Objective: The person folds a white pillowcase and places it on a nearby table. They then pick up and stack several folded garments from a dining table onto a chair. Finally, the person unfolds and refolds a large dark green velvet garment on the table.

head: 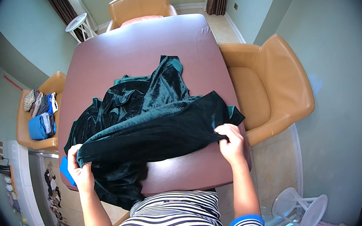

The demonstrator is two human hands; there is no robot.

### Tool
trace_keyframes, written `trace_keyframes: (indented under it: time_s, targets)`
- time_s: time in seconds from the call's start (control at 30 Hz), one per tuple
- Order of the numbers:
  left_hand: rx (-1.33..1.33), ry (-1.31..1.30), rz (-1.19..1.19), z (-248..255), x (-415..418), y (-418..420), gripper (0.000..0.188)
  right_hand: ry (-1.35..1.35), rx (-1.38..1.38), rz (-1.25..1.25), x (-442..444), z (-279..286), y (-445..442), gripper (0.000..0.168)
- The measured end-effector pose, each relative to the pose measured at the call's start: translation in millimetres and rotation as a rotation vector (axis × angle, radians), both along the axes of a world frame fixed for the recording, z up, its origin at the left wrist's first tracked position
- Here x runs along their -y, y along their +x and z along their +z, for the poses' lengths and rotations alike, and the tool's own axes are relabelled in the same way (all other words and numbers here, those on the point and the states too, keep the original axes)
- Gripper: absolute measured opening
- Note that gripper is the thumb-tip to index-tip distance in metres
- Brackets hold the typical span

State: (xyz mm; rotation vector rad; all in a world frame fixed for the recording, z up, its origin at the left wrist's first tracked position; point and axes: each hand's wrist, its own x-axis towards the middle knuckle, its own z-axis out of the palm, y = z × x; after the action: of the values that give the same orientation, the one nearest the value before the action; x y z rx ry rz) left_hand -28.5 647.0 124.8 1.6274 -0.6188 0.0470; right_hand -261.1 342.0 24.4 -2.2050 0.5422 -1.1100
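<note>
A dark green velvet garment (166, 94) lies crumpled across the table (114, 50), its near part hanging over the front left edge. My left hand (80, 170) grips one end of a long folded section near that edge. At the right side of the table, my right hand (230, 141) pinches the other end of the same section. The stretch between my hands is drawn out, with its darker side facing up. Far folds of the velvet rest loosely on the tabletop. Something blue (67, 171) shows beside my left hand, partly hidden.
Tan armchairs stand at the right (265, 89) and far (140, 4) sides. On the left armchair (36, 144) sit folded clothes (43, 113). A white stool (76, 23) stands by the dark curtain; another white stool (313, 210) is at lower right.
</note>
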Motion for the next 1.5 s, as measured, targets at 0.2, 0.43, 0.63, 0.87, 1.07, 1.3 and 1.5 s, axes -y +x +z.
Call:
trace_keyframes:
  time_s: [0.2,0.43,0.63,0.87,1.07,1.3,1.5]
  targets:
    - [0.32,0.311,-0.052,1,-11,-14,0.031,-0.115,-0.245,-0.274,-1,-11,-66,0.024]
    - [0.623,0.523,-0.354,-9,-16,-34,0.05,0.106,-0.162,-0.607,11,-19,-71,0.029]
    - [0.577,0.69,-0.433,3,-22,-49,0.053,0.255,-0.222,-0.333,44,-25,-69,0.027]
    - [0.529,0.896,-0.571,-10,-31,-78,0.031,0.161,-1.205,-0.179,13,5,-37,0.034]
    - [0.517,0.825,-0.64,-13,-26,-92,0.026,-0.144,-0.434,0.29,-55,35,62,0.038]
    - [0.659,0.473,-0.259,-31,-33,-98,0.028,-0.163,-0.172,0.327,-75,-18,108,0.015]
    - [0.627,0.343,-0.136,-39,-32,-101,0.028,-0.294,-0.146,0.022,-28,-19,92,0.021]
